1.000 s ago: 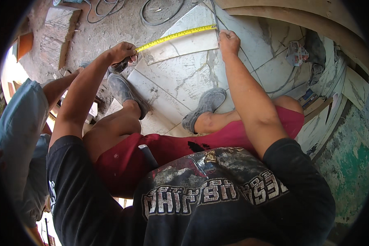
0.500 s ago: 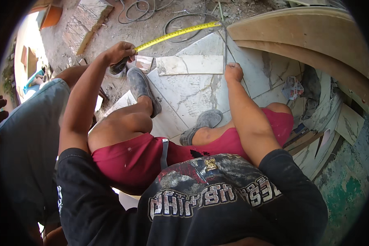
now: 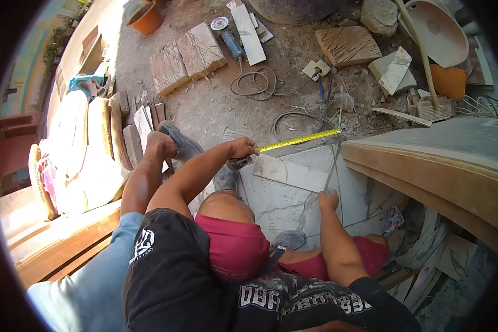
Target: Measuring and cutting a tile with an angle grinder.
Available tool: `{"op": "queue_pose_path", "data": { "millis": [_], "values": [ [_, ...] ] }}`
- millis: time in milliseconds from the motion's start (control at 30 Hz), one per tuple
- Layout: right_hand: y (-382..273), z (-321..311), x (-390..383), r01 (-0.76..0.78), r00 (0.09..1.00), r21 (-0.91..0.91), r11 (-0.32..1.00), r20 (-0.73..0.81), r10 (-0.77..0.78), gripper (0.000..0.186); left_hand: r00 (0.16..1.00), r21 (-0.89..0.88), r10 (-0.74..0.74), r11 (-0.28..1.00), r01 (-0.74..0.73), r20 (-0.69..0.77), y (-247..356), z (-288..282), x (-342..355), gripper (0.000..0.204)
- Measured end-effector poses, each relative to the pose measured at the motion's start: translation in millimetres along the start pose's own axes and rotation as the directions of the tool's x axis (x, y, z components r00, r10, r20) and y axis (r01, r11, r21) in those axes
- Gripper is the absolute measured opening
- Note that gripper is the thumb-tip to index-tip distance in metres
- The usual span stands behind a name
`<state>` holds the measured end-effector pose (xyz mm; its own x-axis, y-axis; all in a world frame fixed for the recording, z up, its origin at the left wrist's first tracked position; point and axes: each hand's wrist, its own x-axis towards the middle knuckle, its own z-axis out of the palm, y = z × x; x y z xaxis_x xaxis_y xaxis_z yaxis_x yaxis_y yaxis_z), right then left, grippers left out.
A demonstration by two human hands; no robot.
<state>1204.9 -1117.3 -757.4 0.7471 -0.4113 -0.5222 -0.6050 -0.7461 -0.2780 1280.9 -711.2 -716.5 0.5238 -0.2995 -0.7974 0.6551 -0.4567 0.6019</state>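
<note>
My left hand point(image 3: 243, 148) is closed round a dark tape measure case point(image 3: 238, 162). Its yellow blade point(image 3: 299, 141) runs out to the right, over the far edge of white marble-look floor tiles point(image 3: 276, 205). My right hand point(image 3: 328, 200) is closed on the near end of a thin grey rod-like piece point(image 3: 334, 163), whose far end reaches toward the blade's tip; whether they touch I cannot tell. Between my hands a narrow white tile strip point(image 3: 290, 172) lies on the tiles, its right end close to my right hand.
A co-worker's bare leg point(image 3: 138, 185) is close on my left. A curved wooden panel point(image 3: 415, 180) rises at right. Beyond lie an angle grinder point(image 3: 231, 44), its coiled cord point(image 3: 254, 83), scored blocks point(image 3: 188, 58), an orange bucket point(image 3: 146, 20) and a large basin point(image 3: 434, 33).
The view has swung, bringing in more ground ahead and to the left. Both hands keep their hold, with the tape blade still stretched out. The tile strip appears more slanted.
</note>
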Motion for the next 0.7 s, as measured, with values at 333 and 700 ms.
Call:
{"op": "queue_pose_path", "data": {
  "millis": [333, 700],
  "values": [
    [-17, 0, -19, 0.007, 0.994, -0.115, 0.993, 0.114, 0.006, 0.058, 0.996, 0.035, 0.054, 0.998, -0.052, -0.066, -9, 54, 28, 0.019],
    [-35, -1, -20, -0.099, 0.987, -0.089, 0.991, 0.116, 0.109, 0.06, 0.966, 0.22, 0.017, 0.975, 0.041, -0.258, -29, 61, 36, 0.027]
  ]
}}
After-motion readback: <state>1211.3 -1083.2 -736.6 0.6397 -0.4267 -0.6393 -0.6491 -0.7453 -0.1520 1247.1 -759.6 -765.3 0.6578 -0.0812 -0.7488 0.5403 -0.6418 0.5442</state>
